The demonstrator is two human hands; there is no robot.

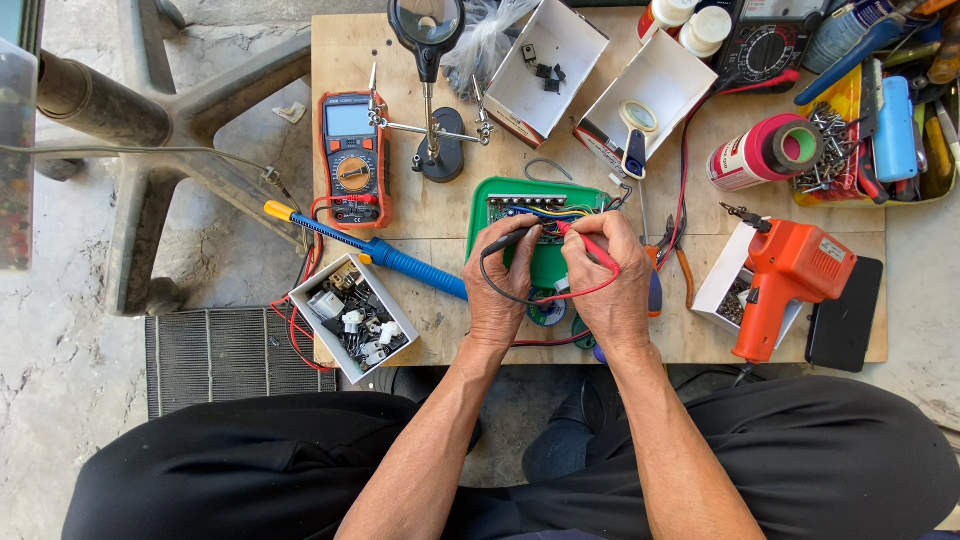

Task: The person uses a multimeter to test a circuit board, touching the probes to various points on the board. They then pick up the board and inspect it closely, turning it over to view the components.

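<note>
Green board point(540, 215) (hemmed by boxes) under both probing hands point(560, 285).

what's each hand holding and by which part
The left hand pinches a black probe by its grip; the right hand pinches a red probe by its grip.

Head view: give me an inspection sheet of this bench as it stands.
Surface: wooden board, crowded.
Job's things: green case with a circuit board; black probe and red probe tips on it.
Clutter: orange multimeter, blue solder sucker, magnifier stand, parts box, orange soldering gun, tape rolls, yellow tool tray.
Hands: left hand pinches the black probe; right hand pinches the red probe.
Cables: red and black leads loop under the hands.
Surroundings: concrete floor, chair base, metal grille.
</note>
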